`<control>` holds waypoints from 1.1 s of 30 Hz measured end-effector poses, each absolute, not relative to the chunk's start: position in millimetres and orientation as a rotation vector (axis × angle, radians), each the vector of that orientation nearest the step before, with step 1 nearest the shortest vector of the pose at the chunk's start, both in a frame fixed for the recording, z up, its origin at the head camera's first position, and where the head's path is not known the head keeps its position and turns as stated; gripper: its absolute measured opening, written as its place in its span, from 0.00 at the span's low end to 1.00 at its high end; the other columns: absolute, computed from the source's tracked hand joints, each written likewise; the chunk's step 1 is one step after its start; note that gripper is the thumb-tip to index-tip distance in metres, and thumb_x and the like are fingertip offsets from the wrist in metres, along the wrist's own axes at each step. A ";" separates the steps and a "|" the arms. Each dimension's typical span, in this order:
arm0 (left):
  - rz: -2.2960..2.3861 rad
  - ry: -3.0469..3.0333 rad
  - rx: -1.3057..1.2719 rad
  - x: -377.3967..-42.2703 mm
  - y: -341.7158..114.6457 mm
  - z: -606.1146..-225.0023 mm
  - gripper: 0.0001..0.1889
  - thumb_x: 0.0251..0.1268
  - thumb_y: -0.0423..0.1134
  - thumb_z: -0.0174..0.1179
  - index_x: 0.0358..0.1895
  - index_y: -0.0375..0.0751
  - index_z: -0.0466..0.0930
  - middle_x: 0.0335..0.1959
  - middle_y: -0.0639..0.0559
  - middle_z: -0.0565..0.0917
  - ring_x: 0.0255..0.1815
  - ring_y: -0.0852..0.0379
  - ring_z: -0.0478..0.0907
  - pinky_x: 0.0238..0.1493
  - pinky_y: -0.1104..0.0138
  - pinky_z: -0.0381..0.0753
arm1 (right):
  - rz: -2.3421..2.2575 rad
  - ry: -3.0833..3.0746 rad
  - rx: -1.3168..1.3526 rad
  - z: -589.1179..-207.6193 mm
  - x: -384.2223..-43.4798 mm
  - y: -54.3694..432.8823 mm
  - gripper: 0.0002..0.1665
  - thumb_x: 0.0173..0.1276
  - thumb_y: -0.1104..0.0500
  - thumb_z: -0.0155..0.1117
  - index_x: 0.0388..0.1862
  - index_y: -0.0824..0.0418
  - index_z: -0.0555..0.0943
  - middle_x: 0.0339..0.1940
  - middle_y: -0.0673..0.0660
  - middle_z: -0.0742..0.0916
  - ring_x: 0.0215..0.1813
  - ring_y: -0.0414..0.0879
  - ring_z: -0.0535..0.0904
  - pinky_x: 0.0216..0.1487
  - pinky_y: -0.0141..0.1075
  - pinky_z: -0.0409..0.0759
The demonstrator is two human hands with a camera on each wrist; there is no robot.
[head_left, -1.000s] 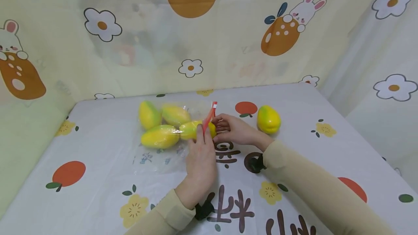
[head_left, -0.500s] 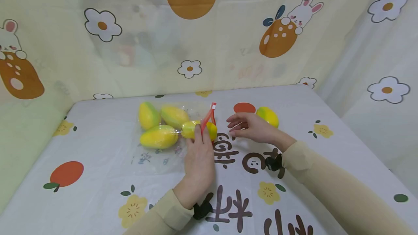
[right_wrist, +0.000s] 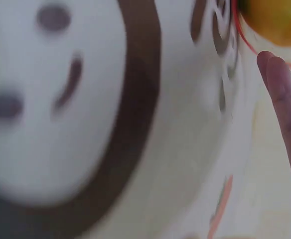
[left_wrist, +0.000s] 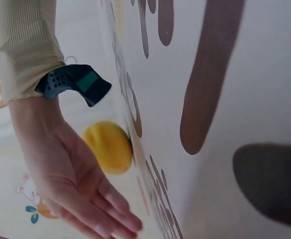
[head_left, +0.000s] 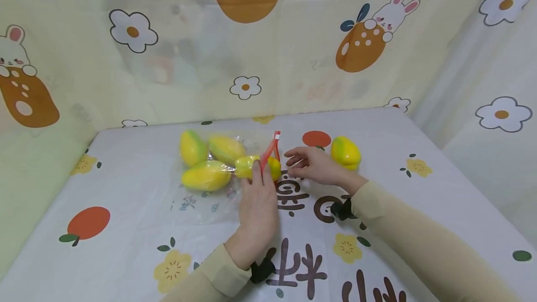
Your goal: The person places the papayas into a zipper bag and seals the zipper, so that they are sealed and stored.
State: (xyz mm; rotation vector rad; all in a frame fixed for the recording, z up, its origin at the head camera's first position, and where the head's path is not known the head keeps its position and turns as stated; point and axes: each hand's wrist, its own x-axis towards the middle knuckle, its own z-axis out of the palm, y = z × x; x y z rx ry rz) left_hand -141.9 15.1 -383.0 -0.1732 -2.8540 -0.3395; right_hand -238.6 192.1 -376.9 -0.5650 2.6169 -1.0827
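A clear plastic zip bag (head_left: 197,209) with a red zip edge lies left of centre, holding several yellow-green mangoes (head_left: 206,176). One mango (head_left: 274,168) sits at the bag's mouth, partly behind the red strip (head_left: 268,152). My left hand (head_left: 258,204) holds the near rim of the bag at that strip; its thumb is partly hidden. Just right of the mouth, my right hand (head_left: 316,166) hovers with relaxed fingers and nothing in them. The left wrist view shows this right hand (left_wrist: 78,184) palm side on. In the right wrist view its fingers (right_wrist: 283,94) point toward the mango (right_wrist: 275,22).
Another mango (head_left: 346,153) stands alone on the table, behind my right wrist. A pale tablecloth (head_left: 126,260) printed with fruit, flowers and brown lettering covers the table. Behind it hangs a cream curtain (head_left: 189,92) with rabbit prints.
My right hand has let go of the mango at the bag's mouth and drawn away to the right, then come slightly back left. My left hand stays at the bag's rim.
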 end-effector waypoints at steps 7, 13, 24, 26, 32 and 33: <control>-0.369 -2.795 -0.189 -140.6 13.9 -382.8 0.29 0.65 0.27 0.66 0.69 0.33 0.69 0.70 0.36 0.70 0.47 0.39 0.75 0.35 0.61 0.87 | -1.132 2.720 -0.550 -356.6 -237.3 225.2 0.28 0.69 0.63 0.70 0.66 0.69 0.76 0.56 0.68 0.87 0.53 0.57 0.86 0.60 0.49 0.82; -0.378 -2.816 -0.200 -140.4 12.7 -382.0 0.32 0.62 0.27 0.68 0.70 0.33 0.68 0.70 0.35 0.70 0.47 0.39 0.75 0.38 0.61 0.87 | -1.073 2.805 -0.477 -337.8 -231.4 258.1 0.26 0.71 0.61 0.68 0.66 0.65 0.77 0.58 0.66 0.86 0.56 0.56 0.85 0.57 0.37 0.83; -0.390 -2.848 -0.197 -140.5 13.7 -379.4 0.33 0.63 0.28 0.68 0.71 0.33 0.68 0.72 0.35 0.68 0.50 0.38 0.75 0.41 0.61 0.88 | -1.013 2.953 -0.231 -329.8 -220.1 299.2 0.30 0.76 0.54 0.64 0.72 0.65 0.72 0.66 0.68 0.81 0.64 0.61 0.79 0.62 0.49 0.82; -0.411 -2.860 -0.187 -140.5 13.8 -378.7 0.34 0.62 0.27 0.68 0.72 0.34 0.66 0.73 0.36 0.67 0.56 0.35 0.74 0.42 0.59 0.89 | -1.012 2.974 -0.195 -334.6 -218.7 298.5 0.32 0.76 0.54 0.63 0.73 0.65 0.70 0.68 0.69 0.78 0.67 0.63 0.76 0.65 0.56 0.78; -0.438 -2.876 -0.176 -140.1 14.1 -377.5 0.36 0.62 0.26 0.68 0.74 0.34 0.65 0.75 0.37 0.66 0.63 0.32 0.71 0.43 0.56 0.89 | -0.865 3.031 -0.027 -354.7 -214.6 283.6 0.48 0.74 0.45 0.63 0.79 0.70 0.56 0.73 0.77 0.68 0.69 0.71 0.69 0.67 0.64 0.74; -0.432 -2.875 -0.179 -140.0 14.2 -377.4 0.36 0.62 0.26 0.68 0.73 0.34 0.66 0.74 0.36 0.67 0.60 0.33 0.73 0.43 0.57 0.89 | -0.839 3.033 0.003 -357.8 -214.1 280.6 0.51 0.73 0.43 0.63 0.80 0.71 0.54 0.73 0.79 0.67 0.68 0.72 0.69 0.67 0.65 0.73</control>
